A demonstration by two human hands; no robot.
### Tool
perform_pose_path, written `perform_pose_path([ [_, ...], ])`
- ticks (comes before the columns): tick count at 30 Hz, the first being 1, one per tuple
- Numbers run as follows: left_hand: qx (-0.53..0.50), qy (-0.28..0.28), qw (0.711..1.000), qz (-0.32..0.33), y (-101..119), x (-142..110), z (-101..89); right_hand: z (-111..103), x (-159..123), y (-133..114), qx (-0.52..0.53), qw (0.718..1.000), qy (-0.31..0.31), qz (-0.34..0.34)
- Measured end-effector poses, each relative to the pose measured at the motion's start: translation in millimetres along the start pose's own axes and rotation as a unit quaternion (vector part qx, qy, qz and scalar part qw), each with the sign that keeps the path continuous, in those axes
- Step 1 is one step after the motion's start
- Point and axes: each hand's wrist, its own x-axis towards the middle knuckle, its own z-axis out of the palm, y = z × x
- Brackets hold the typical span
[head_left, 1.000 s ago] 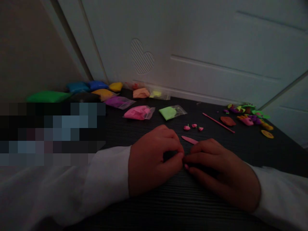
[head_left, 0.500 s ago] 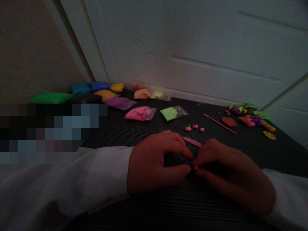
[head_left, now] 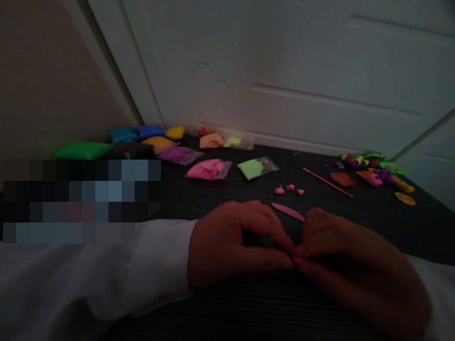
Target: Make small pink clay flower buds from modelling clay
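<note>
A small piece of pink clay [head_left: 298, 259] is pinched between the fingertips of my right hand [head_left: 359, 265]. From the other side, the thumb and forefinger of my left hand [head_left: 231, 244] close on the same piece, partly covering it. Just beyond my right knuckles lies a pink modelling knife [head_left: 287, 211], its near end hidden behind the hand. Several little pink rosebuds with green bits, such as this rosebud [head_left: 279, 190], rest a bit farther off.
A thin pink stick tool [head_left: 327, 182] lies to the right, beside a reddish-brown clay lump [head_left: 341, 179]. Colourful clay shapes [head_left: 384, 176] crowd the far right. Bags of clay, including a pink bag [head_left: 208, 169] and a light green bag [head_left: 253, 168], line the back before a white panel [head_left: 302, 61].
The fingertips of my left hand have come together on the pink clay, where before they were apart beside it. My right hand has shifted slightly right and nearer, and the view has shifted a little.
</note>
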Motion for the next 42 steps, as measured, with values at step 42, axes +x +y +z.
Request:
perform_pose_path([
  [42,0.018,0.011,0.999,-0.027,7.1,-0.7,1.2,1.3,3.9,-5.6,0.046,0.995,0.047,0.072],
])
